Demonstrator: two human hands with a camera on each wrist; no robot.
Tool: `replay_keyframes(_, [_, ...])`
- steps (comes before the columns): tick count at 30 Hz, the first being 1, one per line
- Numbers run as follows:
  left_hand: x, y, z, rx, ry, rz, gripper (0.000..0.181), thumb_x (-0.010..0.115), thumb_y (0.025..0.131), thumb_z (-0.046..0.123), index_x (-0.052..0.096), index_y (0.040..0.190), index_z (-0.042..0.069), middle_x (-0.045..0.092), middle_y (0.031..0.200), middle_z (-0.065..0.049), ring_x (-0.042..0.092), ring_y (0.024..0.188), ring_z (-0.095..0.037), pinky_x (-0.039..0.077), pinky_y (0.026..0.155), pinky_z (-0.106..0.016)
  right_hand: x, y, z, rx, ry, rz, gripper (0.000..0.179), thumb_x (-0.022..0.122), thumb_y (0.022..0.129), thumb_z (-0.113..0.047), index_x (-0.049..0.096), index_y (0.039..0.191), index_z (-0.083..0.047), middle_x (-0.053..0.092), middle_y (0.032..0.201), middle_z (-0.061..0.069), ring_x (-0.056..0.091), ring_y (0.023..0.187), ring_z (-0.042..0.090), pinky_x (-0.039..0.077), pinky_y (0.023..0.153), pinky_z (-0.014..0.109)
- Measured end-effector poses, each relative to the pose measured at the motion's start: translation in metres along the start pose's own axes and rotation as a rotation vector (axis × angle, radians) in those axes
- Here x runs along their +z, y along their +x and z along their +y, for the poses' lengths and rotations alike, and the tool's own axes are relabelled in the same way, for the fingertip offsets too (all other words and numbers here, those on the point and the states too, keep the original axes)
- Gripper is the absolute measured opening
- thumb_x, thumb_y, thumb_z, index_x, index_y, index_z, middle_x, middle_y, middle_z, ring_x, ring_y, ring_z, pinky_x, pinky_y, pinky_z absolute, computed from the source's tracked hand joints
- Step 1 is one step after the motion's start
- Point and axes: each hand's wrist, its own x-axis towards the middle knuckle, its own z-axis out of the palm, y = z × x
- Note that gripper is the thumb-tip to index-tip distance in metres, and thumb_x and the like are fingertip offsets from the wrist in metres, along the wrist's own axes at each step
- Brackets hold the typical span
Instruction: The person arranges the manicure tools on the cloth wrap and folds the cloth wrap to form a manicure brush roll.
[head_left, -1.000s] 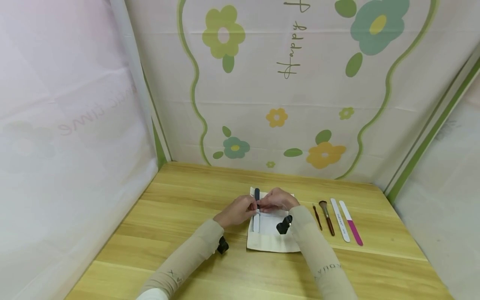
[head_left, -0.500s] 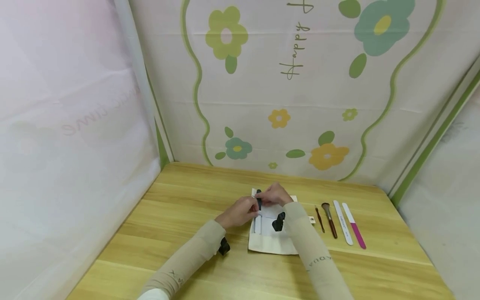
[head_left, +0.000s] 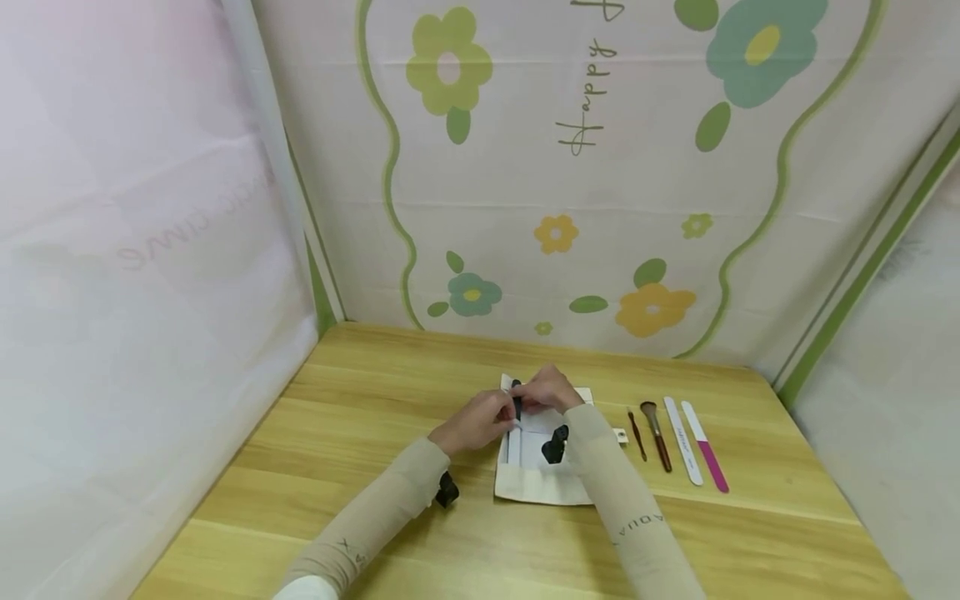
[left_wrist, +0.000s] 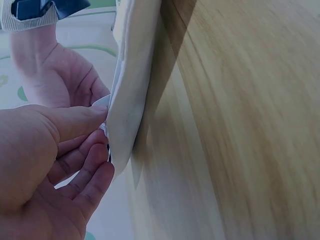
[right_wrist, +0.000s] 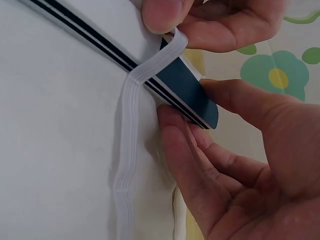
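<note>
A cream fabric roll-up case lies unfolded on the wooden table, under both hands. Across its pale inside runs a white elastic band. My left hand pinches a raised loop of that band between thumb and finger at the case's left edge. A dark blue nail file with a black-and-white layered edge passes under the loop. The file's far end is held between the thumb and fingers of my right hand. In the left wrist view, the case's edge hides most of the file.
To the right of the case lie a thin brown tool, a brush, a white nail file and a white-and-magenta file. A flower-printed cloth hangs behind the table. A small snap tab sticks out from the case.
My right hand has shifted slightly toward the file's far end, its forearm swinging left and uncovering the case's snap tab. The left hand stays nearly in place at the band.
</note>
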Motion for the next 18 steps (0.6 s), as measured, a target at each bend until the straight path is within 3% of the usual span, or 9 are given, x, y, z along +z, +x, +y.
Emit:
replay_keyframes(8, [-0.0005,0.0009,-0.0006,-0.025,-0.019,-0.011,0.006,0.072,0.099,0.007,0.069,0.098,0.002,0.067,0.097,-0.004,0.058,0.086,-0.011,0.052,0.079,-0.023,0.0007,-0.0023,0.0022,-0.008,-0.015,-0.032,0.019,0.08,0.091,-0.017,0.081,0.083,0.001,0.077,0.076,0.012,0.073,0.063,0.016,0.062,0.064,0.029])
replay_keyframes(18, [0.0021,0.0024,-0.003,-0.037,-0.03,-0.003,0.005,0.072,0.099,0.007,0.069,0.1,0.003,0.066,0.096,-0.004,0.058,0.085,-0.011,0.051,0.078,-0.023,0.0017,-0.0093,0.0029,-0.001,-0.044,-0.049,0.016,0.079,0.088,-0.013,0.082,0.082,0.001,0.076,0.072,0.01,0.073,0.06,0.014,0.061,0.062,0.027])
